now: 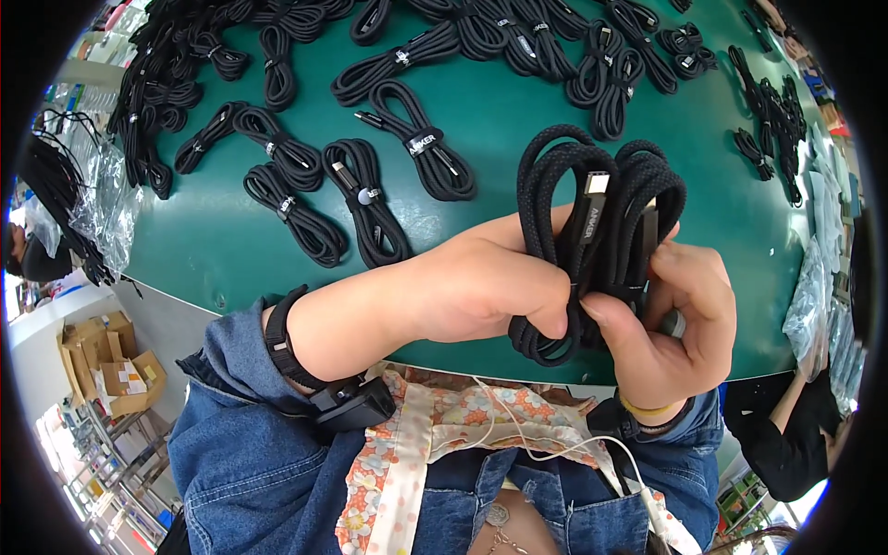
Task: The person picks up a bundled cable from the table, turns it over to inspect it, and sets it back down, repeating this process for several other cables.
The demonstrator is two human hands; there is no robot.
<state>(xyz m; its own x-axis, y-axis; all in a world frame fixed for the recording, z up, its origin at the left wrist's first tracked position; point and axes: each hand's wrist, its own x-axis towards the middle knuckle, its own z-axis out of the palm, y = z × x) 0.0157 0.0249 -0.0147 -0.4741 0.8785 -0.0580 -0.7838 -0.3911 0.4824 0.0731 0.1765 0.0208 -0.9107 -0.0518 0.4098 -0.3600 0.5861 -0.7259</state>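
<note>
Above the near edge of the table, both my hands hold a black braided USB cable [532, 199] wound into a coil. The coil splits into two upright lobes, and a metal-tipped connector [598, 190] points up at its middle. My left hand [495, 287] comes across from the left, its thumb bent over the left lobe and its fingers hidden behind the coil. On the other side my right hand [680, 319] pinches the lower middle of the coil between thumb and fingers. A small grey round thing [673, 323] shows inside the curl of the right hand.
Several tied black cable coils [421, 139] lie on the green table [462, 236], crowded along its far side. More cables [782, 120] and clear plastic bags [809, 296] are at the right. Cardboard boxes [116, 361] stand beyond the left edge. A person's arm [788, 402] shows at lower right.
</note>
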